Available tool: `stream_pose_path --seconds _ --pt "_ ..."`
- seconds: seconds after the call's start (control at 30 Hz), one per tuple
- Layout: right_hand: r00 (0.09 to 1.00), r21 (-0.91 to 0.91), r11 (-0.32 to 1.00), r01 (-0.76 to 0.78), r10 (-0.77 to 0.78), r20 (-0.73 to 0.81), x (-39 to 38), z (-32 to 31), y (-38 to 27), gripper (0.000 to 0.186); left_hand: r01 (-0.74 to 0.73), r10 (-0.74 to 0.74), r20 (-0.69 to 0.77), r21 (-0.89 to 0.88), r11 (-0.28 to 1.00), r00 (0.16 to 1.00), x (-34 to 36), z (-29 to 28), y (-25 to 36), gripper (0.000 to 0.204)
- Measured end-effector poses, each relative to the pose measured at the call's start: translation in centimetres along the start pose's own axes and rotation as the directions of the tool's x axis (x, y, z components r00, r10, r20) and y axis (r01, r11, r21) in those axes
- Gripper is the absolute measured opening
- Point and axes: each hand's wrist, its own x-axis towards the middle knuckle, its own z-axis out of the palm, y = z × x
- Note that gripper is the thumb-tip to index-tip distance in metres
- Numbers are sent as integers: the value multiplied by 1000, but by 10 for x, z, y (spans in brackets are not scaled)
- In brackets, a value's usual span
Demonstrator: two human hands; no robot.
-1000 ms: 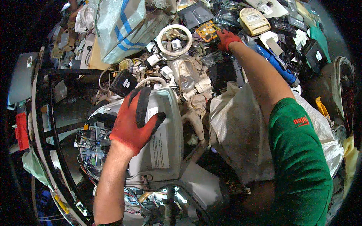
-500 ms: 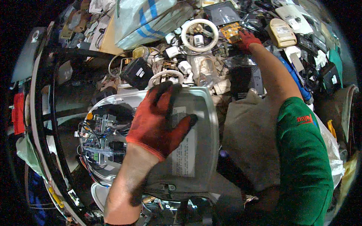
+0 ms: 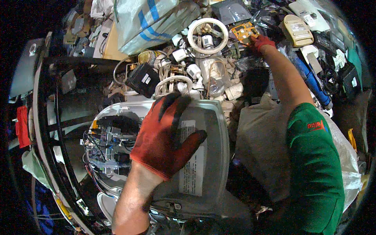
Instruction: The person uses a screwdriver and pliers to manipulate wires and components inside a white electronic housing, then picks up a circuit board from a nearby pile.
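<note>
My left hand [image 3: 166,141], in a red-and-black glove, rests on a grey plastic housing [image 3: 211,156], thumb apart and fingertips near the housing's far rim. The housing's left part holds electronic boards and wiring [image 3: 107,143]. My right hand [image 3: 263,43], also gloved, reaches into the heap at upper right, fingers curled on the lower right edge of an orange circuit board [image 3: 241,32]; its fingertips are small and partly hidden. A white ring [image 3: 191,36] lies left of that board, a grey tray [image 3: 229,11] beyond it.
Blue-striped sack [image 3: 145,25] at upper back; cream plastic device [image 3: 297,31] and blue roll [image 3: 313,82] at right. A black frame [image 3: 58,117] runs down the left side. A pale sack [image 3: 258,149] lies under my right arm. Mixed scrap surrounds everything.
Since a second ago the view has shifted, so the heap sits further right in it. My left hand remains on the housing and my right hand at the orange board.
</note>
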Motion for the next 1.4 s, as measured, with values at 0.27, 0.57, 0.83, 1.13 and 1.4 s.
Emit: stream_pose_path --seconds 0.27,0.57,0.83,1.13,1.4 --pt "920 418 889 -185 306 -244 32 17 26 51 -71 71 -3 19 997 997 9 -1 2 61" --pt "791 733 639 -234 564 -239 3 -3 -1 74 75 -78 51 54 996 996 3 0 -1 61" --pt "812 978 208 -24 574 -102 -6 -108 48 65 4 -5 7 74 997 1000 4 -3 0 63" --pt "530 679 -119 725 726 -438 -105 -304 29 52 -11 81 -196 335 942 977 43 -83 25 86" --pt "766 461 -615 640 558 -319 -155 -291 -2 42 -42 299 -11 985 169 954 271 -201 64 107"
